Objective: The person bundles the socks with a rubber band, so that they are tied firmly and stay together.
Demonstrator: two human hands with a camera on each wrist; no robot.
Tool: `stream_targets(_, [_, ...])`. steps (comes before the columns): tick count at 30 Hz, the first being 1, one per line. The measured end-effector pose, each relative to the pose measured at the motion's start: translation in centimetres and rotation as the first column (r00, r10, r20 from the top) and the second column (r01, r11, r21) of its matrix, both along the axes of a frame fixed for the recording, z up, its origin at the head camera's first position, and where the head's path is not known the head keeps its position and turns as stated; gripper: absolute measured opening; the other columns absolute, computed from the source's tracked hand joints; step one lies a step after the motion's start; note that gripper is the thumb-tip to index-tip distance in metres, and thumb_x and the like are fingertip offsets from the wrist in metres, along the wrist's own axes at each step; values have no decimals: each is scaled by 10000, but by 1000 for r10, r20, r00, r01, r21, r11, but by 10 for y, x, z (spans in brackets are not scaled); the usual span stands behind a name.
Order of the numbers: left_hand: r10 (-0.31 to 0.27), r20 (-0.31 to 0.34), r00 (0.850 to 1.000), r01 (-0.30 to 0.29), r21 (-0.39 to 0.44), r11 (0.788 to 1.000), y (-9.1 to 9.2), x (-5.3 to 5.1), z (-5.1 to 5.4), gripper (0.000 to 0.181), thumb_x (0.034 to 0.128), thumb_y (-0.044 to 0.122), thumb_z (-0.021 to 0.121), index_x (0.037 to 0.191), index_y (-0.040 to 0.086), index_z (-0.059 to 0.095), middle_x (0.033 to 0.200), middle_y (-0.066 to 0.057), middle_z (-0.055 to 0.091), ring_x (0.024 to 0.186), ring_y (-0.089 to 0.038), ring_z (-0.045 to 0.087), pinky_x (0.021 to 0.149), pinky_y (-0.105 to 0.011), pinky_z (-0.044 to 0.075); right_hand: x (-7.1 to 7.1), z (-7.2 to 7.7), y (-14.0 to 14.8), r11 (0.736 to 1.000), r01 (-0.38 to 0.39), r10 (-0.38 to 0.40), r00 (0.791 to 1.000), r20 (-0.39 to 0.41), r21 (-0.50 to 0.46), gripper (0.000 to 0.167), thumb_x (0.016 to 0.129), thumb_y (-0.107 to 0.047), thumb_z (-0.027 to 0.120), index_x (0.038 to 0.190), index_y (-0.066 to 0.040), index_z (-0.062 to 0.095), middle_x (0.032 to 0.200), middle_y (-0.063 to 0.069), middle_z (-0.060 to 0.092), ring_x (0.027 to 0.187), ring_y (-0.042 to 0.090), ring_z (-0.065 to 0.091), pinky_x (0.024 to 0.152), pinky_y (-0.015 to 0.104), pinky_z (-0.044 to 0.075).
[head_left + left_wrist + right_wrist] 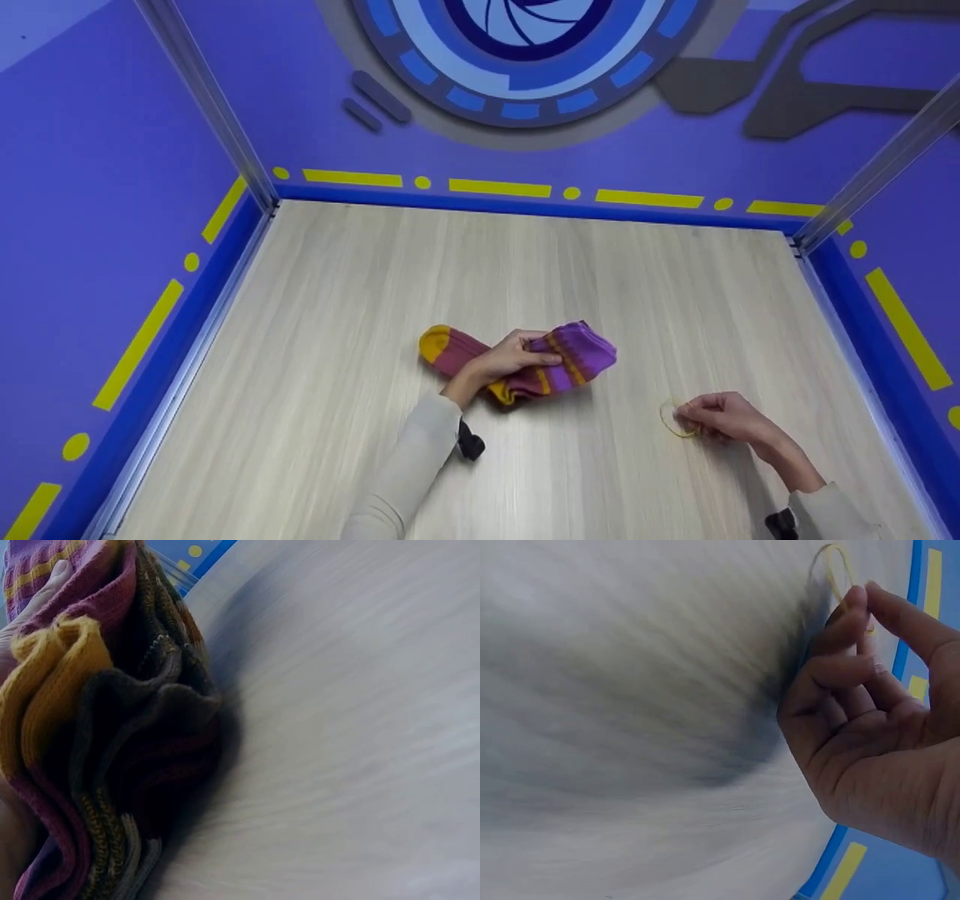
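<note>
My left hand (512,355) grips a bundle of knitted socks (589,352) around its middle, thumb on top. The outer sock is purple and dusty pink with mustard stripes, heel and toe. In the left wrist view, folded layers of socks (56,712) lie against one another, some dark grey and some speckled green; how many is unclear. To the right, my right hand (724,417) pinches a thin yellow rubber band (663,420) between thumb and forefinger. The right wrist view shows the rubber band (831,570) as a loop standing out past the fingertips.
A pale wood-grain table (360,285) lies beneath both hands. Blue-purple panels (480,161) with yellow marks wall it in at the back and both sides, with metal posts (217,112) at the corners.
</note>
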State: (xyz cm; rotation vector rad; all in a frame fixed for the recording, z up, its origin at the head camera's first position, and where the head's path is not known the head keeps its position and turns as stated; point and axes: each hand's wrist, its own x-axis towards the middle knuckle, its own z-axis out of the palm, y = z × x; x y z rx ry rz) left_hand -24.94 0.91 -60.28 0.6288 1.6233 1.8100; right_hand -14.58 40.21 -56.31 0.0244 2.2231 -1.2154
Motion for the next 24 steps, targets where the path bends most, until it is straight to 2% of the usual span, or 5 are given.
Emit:
stream_targets(6, [13,-7,1000,-13,1,1000,0,1,0,294,977,125,682,1264,64,699,1020,58,733,903,-83,643,844,-222,514,-5,5,-2,970,-7,7,1000,0,-242,389,1062,-258,557,1256,63,660,1081,-97,742,960,23,652,839,247,547])
stream_targets(12, [3,-10,1000,-3,11,1000,3,1,-1,254,982,102,671,1227,42,700,987,73,726,880,-73,635,837,-219,510,-8,9,-7,816,18,29,997,71,-578,365,1110,-142,413,1432,-37,548,1200,-34,729,1160,105,683,1012,312,538])
stream_targets(14, [3,-8,1000,-3,10,1000,3,1,-1,255,983,99,668,1229,37,698,981,69,726,871,-74,634,831,-218,510,-10,10,-10,791,11,40,997,69,-612,398,1118,-137,376,1502,-102,478,1269,-3,708,1186,157,685,997,347,554])
stream_targets(20, [-8,-4,1000,8,-52,999,5,2,8,268,968,136,700,1222,54,712,960,62,726,841,-69,635,798,-208,512,-14,15,-21,850,-26,-8,998,-63,-525,446,1127,-200,364,1556,-79,361,1276,21,687,1100,202,734,862,362,610])
stream_targets(24, [-64,-46,997,58,-115,992,9,1,18,269,970,155,702,1212,37,686,950,65,689,841,-60,607,791,-200,493,-15,20,-31,907,20,-119,971,-209,-421,432,1090,-171,483,1474,22,440,1084,-32,746,904,189,780,687,300,618])
